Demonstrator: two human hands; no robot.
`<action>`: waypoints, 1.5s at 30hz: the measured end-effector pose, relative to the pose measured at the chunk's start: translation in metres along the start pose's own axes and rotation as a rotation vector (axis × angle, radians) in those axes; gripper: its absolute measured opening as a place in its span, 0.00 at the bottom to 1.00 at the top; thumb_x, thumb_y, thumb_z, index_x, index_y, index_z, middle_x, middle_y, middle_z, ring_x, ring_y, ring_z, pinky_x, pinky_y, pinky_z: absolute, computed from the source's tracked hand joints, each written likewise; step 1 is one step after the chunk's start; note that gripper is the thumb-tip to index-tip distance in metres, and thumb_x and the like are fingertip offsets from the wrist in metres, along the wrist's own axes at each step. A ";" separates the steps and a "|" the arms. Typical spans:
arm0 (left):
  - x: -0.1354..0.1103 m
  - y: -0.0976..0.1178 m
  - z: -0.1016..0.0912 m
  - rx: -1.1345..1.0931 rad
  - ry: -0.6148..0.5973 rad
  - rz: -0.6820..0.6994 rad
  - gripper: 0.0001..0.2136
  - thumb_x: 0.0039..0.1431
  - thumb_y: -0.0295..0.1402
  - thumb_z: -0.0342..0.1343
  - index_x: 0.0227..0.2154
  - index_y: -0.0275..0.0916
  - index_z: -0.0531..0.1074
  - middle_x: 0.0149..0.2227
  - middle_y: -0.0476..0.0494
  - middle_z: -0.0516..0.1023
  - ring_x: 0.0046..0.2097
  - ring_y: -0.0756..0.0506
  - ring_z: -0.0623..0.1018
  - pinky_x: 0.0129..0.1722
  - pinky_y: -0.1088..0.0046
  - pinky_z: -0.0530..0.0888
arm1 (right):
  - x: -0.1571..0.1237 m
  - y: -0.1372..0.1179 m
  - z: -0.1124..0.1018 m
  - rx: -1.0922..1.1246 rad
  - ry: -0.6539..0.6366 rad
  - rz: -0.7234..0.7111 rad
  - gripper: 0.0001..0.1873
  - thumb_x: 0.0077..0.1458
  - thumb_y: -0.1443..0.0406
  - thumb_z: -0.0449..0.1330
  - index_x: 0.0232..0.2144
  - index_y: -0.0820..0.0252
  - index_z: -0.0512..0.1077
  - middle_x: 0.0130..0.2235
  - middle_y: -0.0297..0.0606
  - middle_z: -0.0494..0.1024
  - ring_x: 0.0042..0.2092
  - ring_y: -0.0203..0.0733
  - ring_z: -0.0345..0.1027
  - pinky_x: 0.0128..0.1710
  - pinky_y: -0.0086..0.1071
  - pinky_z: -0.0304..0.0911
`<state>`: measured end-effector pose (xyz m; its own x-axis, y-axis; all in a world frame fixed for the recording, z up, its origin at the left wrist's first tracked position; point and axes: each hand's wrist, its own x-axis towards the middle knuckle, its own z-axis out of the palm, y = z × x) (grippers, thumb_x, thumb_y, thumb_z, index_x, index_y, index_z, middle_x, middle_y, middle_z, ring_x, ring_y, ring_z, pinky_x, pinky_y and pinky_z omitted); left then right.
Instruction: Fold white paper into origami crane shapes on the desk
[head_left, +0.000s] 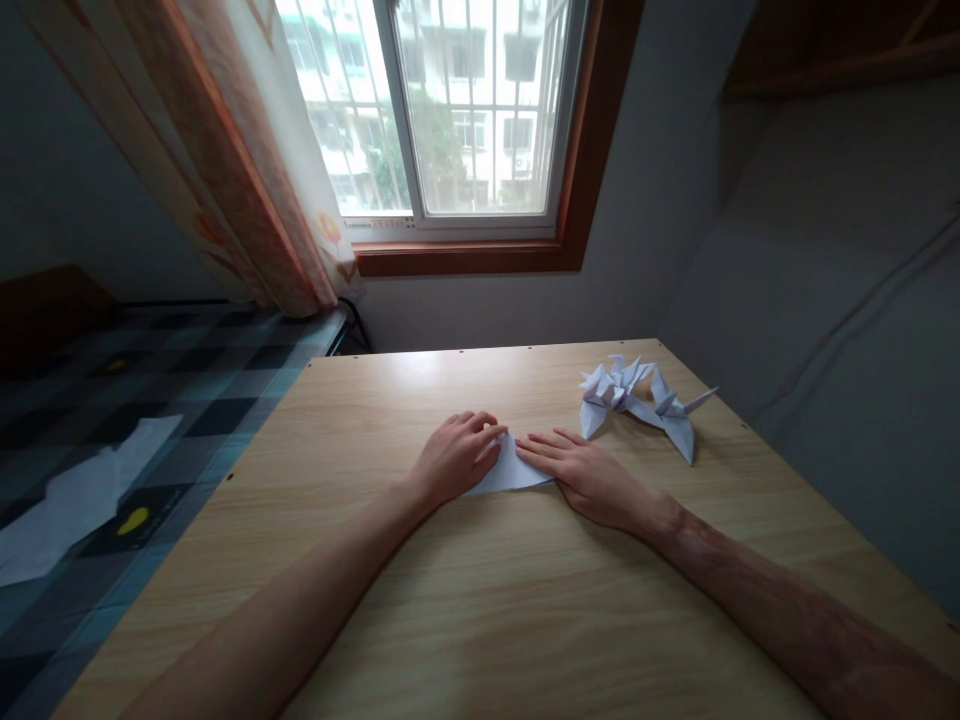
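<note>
A folded white paper (510, 472) lies flat on the wooden table (465, 610), between my two hands. My left hand (456, 456) rests on the paper's left part with fingers curled and pressed down on it. On the paper's right edge lies my right hand (586, 476), fingers stretched out flat and pointing left. Both forearms reach in from the near edge.
Several finished white paper cranes (636, 400) sit at the table's far right. A bed with a dark checked cover (150, 400) and loose white paper sheets (75, 500) is to the left. A window (450, 110) with a curtain (247, 150) is behind; a grey wall stands right.
</note>
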<state>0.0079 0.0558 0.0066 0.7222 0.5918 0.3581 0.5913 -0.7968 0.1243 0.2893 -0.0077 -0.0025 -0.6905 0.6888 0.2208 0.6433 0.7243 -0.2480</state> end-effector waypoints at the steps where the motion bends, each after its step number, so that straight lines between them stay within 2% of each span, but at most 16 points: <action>1: 0.000 -0.001 0.000 0.003 -0.008 0.011 0.15 0.77 0.35 0.51 0.58 0.43 0.79 0.54 0.37 0.82 0.50 0.39 0.79 0.55 0.57 0.75 | 0.000 0.000 0.000 0.003 0.001 0.001 0.46 0.61 0.80 0.50 0.77 0.49 0.57 0.76 0.38 0.63 0.77 0.47 0.57 0.77 0.55 0.53; 9: -0.001 -0.003 0.003 0.003 -0.018 0.030 0.16 0.77 0.34 0.50 0.58 0.42 0.80 0.54 0.36 0.81 0.49 0.39 0.78 0.53 0.57 0.77 | -0.001 -0.002 -0.003 -0.001 0.007 -0.006 0.40 0.66 0.77 0.51 0.77 0.52 0.59 0.76 0.42 0.64 0.76 0.49 0.58 0.76 0.53 0.55; 18: -0.002 -0.005 0.007 0.061 0.036 0.072 0.14 0.76 0.33 0.53 0.57 0.44 0.80 0.53 0.39 0.81 0.48 0.41 0.79 0.52 0.61 0.78 | -0.004 -0.003 -0.003 -0.001 -0.062 0.003 0.37 0.71 0.68 0.54 0.79 0.54 0.54 0.78 0.43 0.58 0.78 0.52 0.52 0.78 0.54 0.50; 31: -0.001 -0.002 0.002 0.123 0.016 0.098 0.13 0.78 0.35 0.52 0.55 0.42 0.80 0.53 0.40 0.82 0.47 0.41 0.79 0.50 0.59 0.78 | -0.004 -0.009 -0.010 0.049 -0.070 -0.015 0.34 0.76 0.63 0.51 0.79 0.52 0.52 0.79 0.43 0.56 0.79 0.51 0.49 0.79 0.54 0.48; 38: 0.000 0.002 0.000 0.098 0.020 0.110 0.13 0.78 0.35 0.51 0.53 0.43 0.81 0.51 0.41 0.83 0.46 0.42 0.79 0.49 0.60 0.77 | -0.009 -0.010 -0.010 0.080 -0.095 -0.002 0.38 0.77 0.55 0.53 0.80 0.53 0.47 0.79 0.46 0.52 0.80 0.53 0.46 0.79 0.55 0.46; 45: -0.001 0.000 0.002 0.093 0.014 0.098 0.14 0.77 0.34 0.51 0.56 0.43 0.80 0.52 0.39 0.82 0.47 0.42 0.79 0.49 0.60 0.79 | -0.022 -0.010 -0.009 0.106 -0.108 0.022 0.44 0.74 0.49 0.57 0.81 0.54 0.44 0.80 0.46 0.49 0.80 0.55 0.45 0.79 0.54 0.44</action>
<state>0.0081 0.0556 0.0047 0.7732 0.5094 0.3776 0.5494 -0.8355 0.0022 0.3012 -0.0296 0.0040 -0.7117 0.6933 0.1133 0.6242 0.6980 -0.3510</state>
